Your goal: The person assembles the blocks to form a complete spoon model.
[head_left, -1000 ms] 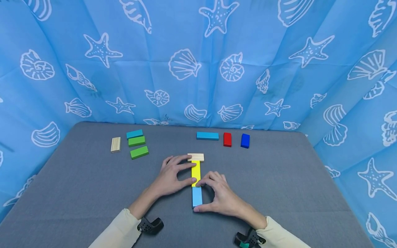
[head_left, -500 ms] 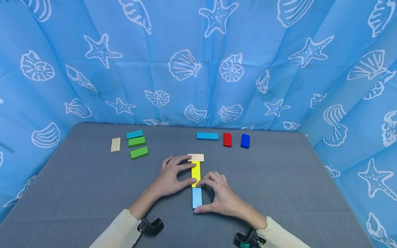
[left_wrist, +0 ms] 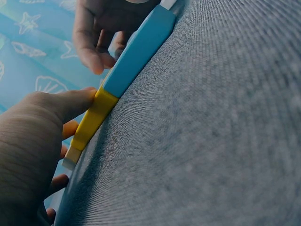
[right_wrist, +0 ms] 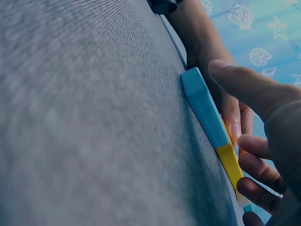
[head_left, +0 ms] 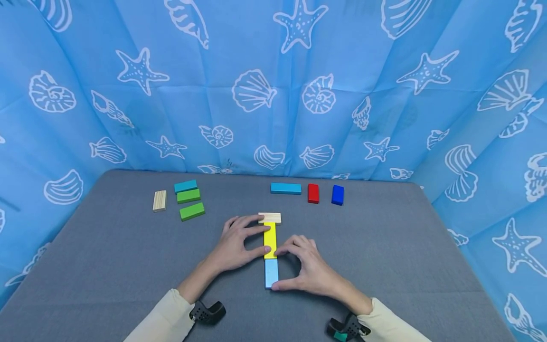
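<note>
In the head view a plain wooden block (head_left: 274, 218), a yellow block (head_left: 270, 240) and a light blue block (head_left: 271, 273) form a T lying flat on the cloth. My left hand (head_left: 234, 243) rests its thumb and a finger on the yellow block, another fingertip reaching the wooden one. At the stem's right side my right hand (head_left: 314, 270) spreads thumb and fingers in a wide C, thumb by the light blue block's near right corner. The right wrist view shows that thumb apart from the light blue block (right_wrist: 202, 101), which meets the yellow block (right_wrist: 229, 162) end to end.
On the grey cloth (head_left: 384, 261), at the back left, lie a wooden block (head_left: 160, 201), a teal block (head_left: 185, 186) and two green blocks (head_left: 188, 196). Farther right are a blue-teal block (head_left: 286, 188), a red block (head_left: 313, 194) and a dark blue block (head_left: 337, 195). A patterned curtain hangs behind.
My right hand has shifted slightly right, its thumb and fingertips drawing back from the blocks. My left hand has stayed in place, and the T looks the same.
</note>
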### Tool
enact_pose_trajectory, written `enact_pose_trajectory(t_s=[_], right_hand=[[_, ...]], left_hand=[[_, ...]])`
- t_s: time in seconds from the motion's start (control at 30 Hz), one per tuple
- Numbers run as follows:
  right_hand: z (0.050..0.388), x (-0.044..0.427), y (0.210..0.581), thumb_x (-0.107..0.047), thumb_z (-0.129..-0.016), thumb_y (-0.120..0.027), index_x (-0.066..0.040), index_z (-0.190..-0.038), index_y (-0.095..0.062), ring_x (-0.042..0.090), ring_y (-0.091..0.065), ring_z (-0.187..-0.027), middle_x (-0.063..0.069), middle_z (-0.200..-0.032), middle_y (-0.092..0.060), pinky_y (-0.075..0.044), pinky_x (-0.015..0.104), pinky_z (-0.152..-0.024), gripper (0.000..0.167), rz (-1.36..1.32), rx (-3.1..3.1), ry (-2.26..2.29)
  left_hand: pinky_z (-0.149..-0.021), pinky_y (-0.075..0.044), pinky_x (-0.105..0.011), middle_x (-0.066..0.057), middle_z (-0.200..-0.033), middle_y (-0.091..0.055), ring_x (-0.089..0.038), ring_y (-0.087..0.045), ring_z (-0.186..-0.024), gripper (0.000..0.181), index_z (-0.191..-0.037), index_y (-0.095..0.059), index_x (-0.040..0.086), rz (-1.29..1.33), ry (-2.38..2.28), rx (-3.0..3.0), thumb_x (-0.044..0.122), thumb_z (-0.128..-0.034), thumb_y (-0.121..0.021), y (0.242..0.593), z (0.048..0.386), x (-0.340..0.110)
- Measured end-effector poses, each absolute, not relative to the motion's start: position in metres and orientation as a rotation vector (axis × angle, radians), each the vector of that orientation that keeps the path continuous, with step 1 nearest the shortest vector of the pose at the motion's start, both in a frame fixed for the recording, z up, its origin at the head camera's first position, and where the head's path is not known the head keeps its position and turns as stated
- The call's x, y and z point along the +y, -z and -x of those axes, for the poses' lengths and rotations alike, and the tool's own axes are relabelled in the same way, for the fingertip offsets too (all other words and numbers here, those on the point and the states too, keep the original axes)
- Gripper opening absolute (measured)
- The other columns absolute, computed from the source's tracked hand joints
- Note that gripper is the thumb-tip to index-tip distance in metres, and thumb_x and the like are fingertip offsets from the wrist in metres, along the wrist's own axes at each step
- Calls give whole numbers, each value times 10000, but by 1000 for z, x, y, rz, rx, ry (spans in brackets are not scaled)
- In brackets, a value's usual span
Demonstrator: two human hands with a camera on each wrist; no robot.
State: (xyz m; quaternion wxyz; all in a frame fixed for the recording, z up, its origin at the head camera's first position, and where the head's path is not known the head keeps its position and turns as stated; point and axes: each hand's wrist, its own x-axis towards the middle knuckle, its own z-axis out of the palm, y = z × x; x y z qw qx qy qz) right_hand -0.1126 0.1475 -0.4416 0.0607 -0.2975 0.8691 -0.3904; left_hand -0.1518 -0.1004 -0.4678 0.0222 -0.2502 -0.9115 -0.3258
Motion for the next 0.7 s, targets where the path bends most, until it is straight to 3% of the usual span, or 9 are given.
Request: enact_pose_trajectory(t_s=[0.47,0.7], right_hand=[[128,173,442,-495,-749,-881,-184,-1230,-701,178,-527,-1083,-68,-1133,-605,-336,465,-904,600,829,2719,1208],[139,190,439,-411,-765,-891,-157,-1269,-687,212,-532,-1135,-41,-1182,-617,-347,537,-956,601,746,2774,1219]], left_hand=[[-1155,-159,-643,8,-1541,-467,-266,-380,-1436,556,-1376,-658,261,773,985,-2833,537,-897,-719,469,152,-100],[-1160,-153,-635,16,-1544,-461,-257,-375,-1439,551,-1371,-661,266,768,996,-2839,539,-895,-719,468,152,-100]])
